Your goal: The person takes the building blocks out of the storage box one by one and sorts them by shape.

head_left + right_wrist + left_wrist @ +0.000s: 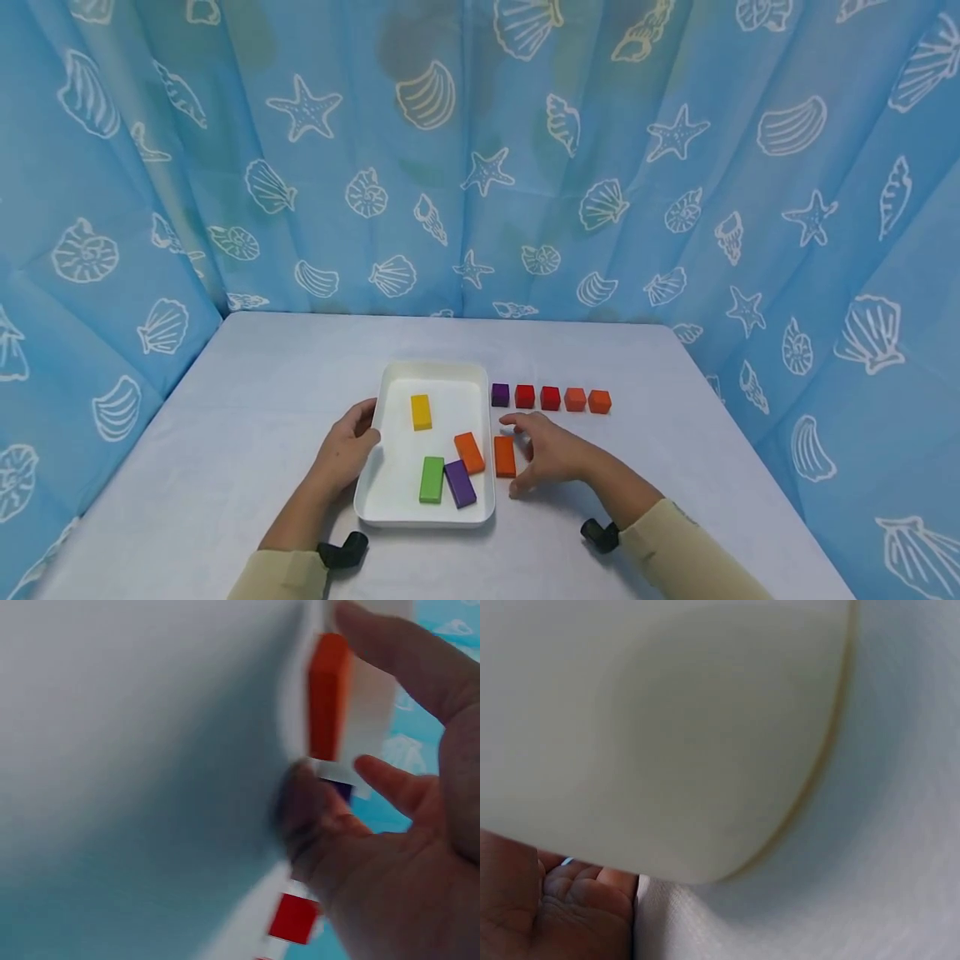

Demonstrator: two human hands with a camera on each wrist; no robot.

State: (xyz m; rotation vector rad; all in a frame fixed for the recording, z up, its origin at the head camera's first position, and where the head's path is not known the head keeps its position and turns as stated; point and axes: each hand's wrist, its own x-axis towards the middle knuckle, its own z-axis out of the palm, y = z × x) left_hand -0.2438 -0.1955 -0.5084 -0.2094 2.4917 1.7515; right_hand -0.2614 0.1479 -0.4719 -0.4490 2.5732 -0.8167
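Observation:
A white tray (pixel 400 508) holds a yellow block (pixel 422 412), an orange block (pixel 469 452), a green block (pixel 431 480) and a purple block (pixel 461 484). My left hand (pixel 347 447) grips the tray's left side, thumb over the rim; in the left wrist view the tray's wall (pixel 667 750) covers part of the fingers. Just outside the tray's right wall lies another orange block (pixel 505 457). My right hand (pixel 551 452) spreads thumb and fingers around it, and the right wrist view shows gaps between the fingertips and that orange block (pixel 327 697).
Beyond my right hand runs a row of small cubes: a purple cube (pixel 500 395) beside the tray, red cubes (pixel 525 397), then orange cubes (pixel 599 402). A white cloth covers the table (pixel 247 400). A blue shell-patterned curtain (pixel 480 225) hangs behind it.

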